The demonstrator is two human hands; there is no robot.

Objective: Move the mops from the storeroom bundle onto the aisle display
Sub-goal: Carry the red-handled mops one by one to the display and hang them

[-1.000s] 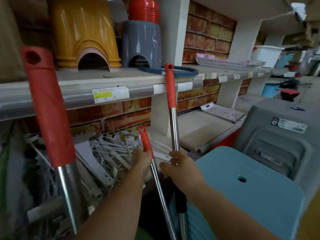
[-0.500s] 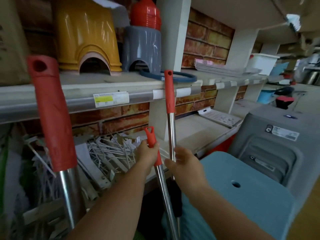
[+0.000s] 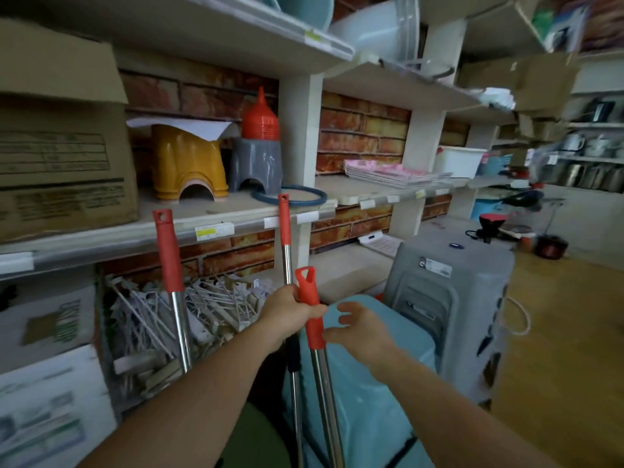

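Step in hand: placing mops upright against the shelving — my reading is that this is the aisle display end of the job, with one mop being settled.
Left hand [image 3: 287, 315]: fingers curled round the red grip of the nearest mop handle [image 3: 310, 312], holding it close to vertical; its steel shaft runs down out of view.
Right hand [image 3: 358, 329]: fingers spread and loosely bent, holding nothing — just beside the same red grip, perhaps grazing it at the lower edge; I cannot tell.
Other mops: a middle mop handle [image 3: 284, 221] stands just behind the left hand against the shelf edge [image 3: 216, 228]; a left mop handle [image 3: 169, 251] stands apart from it, in front of a heap of white hangers [image 3: 209, 305].
Mop heads: out of view, so their footing cannot be judged.
Nearby: a pale blue stool [image 3: 368, 400] and a grey stool stack [image 3: 445, 298] crowd the right side.
Next move calls for: leaning the held handle against the shelf edge beside the others, steadying it before the left hand lets go.
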